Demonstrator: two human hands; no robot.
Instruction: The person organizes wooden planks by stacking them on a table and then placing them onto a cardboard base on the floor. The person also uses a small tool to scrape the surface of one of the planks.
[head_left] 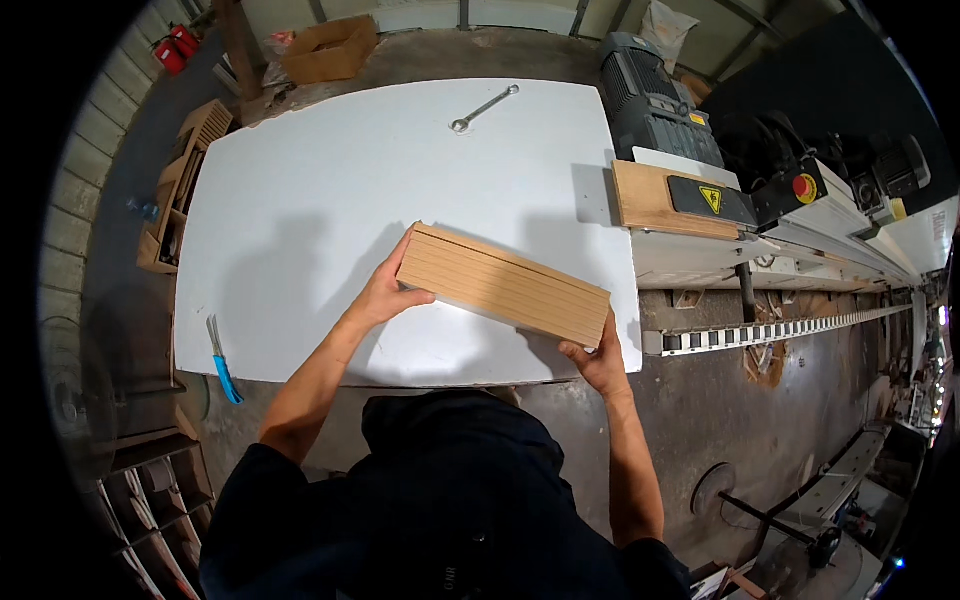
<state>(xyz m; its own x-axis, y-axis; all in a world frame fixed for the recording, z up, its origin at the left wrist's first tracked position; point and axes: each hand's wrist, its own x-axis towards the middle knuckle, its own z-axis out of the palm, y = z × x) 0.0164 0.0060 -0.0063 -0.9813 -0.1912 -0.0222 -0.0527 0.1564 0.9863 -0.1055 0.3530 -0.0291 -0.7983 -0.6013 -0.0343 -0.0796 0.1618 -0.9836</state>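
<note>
A stack of light-brown wooden strips (505, 285), pressed side by side into one block, is held above the front part of a white tabletop (330, 190). My left hand (385, 290) grips its left end, thumb along the near edge and fingers around the far side. At the right end my right hand (600, 355) is closed on the block, its thumb on the near corner and the other fingers partly hidden behind. The block slants, its left end farther from me than its right. One strip along the far edge stands slightly apart from the others.
A metal wrench (485, 108) lies at the table's far side. Blue-handled pliers or scissors (225, 370) rest at the front left corner. Along the right stands a machine with a grey motor (650, 100), a red button (804, 188) and a long slotted rail (780, 332).
</note>
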